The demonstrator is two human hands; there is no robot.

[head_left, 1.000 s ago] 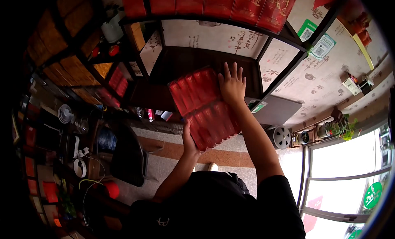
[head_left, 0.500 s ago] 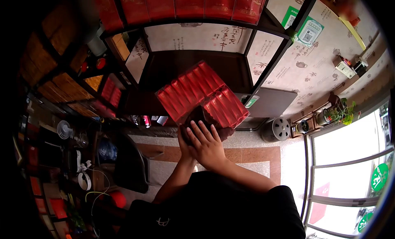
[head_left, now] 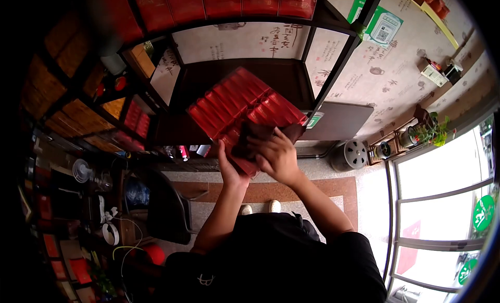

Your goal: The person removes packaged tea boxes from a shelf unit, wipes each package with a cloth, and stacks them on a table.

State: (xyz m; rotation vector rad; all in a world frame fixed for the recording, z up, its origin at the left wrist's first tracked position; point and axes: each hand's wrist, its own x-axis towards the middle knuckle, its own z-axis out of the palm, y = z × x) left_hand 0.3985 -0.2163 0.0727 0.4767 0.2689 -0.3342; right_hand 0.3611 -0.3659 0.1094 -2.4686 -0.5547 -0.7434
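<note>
A wide box of red packets [head_left: 229, 100], laid in two rows and shiny on top, is tilted in front of me. My left hand [head_left: 233, 170] grips its near corner, thumb along the side and the other fingers hidden underneath. On the box's near right part lies a dark brown cloth [head_left: 289, 132]. My right hand [head_left: 281, 157] presses and holds this cloth against the top with bent fingers, partly hidden in its folds.
Behind the box is a dark shelf [head_left: 281, 68], with red boxes [head_left: 219, 3] on the level above. A black chair [head_left: 166, 209] stands at left, a round metal canister [head_left: 349, 156] at right. Potted plants [head_left: 432, 131] line the window.
My right hand has slid right, off my left hand, and its fingers have bent into the cloth. My left thumb now shows. The box has shifted slightly left, and my shoes have come into view.
</note>
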